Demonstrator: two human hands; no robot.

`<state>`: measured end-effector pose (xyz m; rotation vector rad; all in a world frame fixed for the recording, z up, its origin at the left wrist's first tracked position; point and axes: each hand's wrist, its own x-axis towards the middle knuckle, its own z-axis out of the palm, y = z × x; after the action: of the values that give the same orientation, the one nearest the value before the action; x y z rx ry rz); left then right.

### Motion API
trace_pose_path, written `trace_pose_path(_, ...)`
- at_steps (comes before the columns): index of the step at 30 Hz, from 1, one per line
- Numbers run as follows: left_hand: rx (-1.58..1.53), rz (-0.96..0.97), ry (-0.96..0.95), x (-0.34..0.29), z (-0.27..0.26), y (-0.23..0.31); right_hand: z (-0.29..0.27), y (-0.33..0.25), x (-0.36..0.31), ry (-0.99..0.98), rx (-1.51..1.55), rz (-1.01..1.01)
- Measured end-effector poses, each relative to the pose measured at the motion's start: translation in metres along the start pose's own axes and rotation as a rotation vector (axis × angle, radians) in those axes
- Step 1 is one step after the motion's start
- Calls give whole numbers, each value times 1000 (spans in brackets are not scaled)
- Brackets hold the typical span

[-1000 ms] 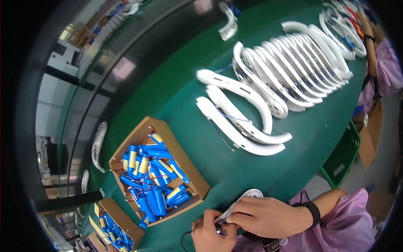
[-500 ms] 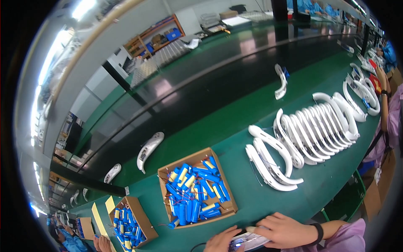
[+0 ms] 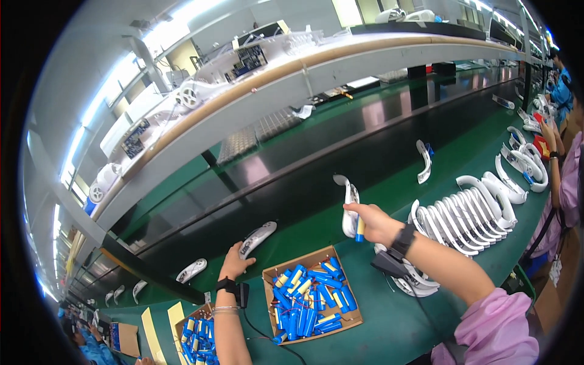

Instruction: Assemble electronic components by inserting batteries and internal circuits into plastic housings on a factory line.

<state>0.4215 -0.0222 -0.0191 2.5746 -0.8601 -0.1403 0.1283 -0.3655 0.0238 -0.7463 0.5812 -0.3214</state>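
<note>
My right hand (image 3: pixel 374 224) is closed around a white curved plastic shell (image 3: pixel 349 213), held up over the far edge of the green worktable. A blue-and-yellow cylindrical battery (image 3: pixel 360 230) shows at the shell's lower part, against my fingers. Farther left, my left hand (image 3: pixel 233 264) has its thumb and fingers around the near end of another white curved shell (image 3: pixel 260 237), which lies on the conveyor. Between my forearms stands an open cardboard box (image 3: pixel 359 304) of blue and yellow wired batteries. Dark bands with small boxes and cables sit on both my wrists.
White curved shells (image 3: pixel 465 219) stand in a tight row on the right of the table. A second battery box (image 3: pixel 179 325) sits left of my left forearm. More shells lie along the conveyor (image 3: pixel 292 188). A shelf edge (image 3: pixel 304 64) crosses above. Co-workers sit at both sides.
My hands have parted from the low front, where both held a white device. My right hand has risen forward with a shell; my left has reached forward-left to another. The view has tilted up.
</note>
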Motion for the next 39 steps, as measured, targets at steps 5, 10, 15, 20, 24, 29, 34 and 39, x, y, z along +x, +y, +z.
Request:
trace_pose_path(5,64,16,107,-32,-34,62,8,24,47,48,-221,-231)
trace_pose_path(10,45,232,328,-121,-94,107,52,52,-42,-467,-835,-556)
trace_pose_path(15,6,184,390,-226,-123,165,67,92,-79,-770,-1358,-478)
trace_pose_path(20,-16,-2,271,-358,-134,184,79,98,-95,-779,-1194,-475)
trace_pose_path(24,-262,80,-49,-373,-96,192,54,66,-122,-819,-658,-255)
trace_pose_path(29,-479,73,-187,-364,-13,209,16,41,-183,-812,-723,-455)
trace_pose_path(34,-609,9,-223,-349,25,217,-33,61,-232,-865,-969,-35)
trace_pose_path(39,-606,43,-131,-349,35,230,-56,99,-244,-754,-1129,-257)
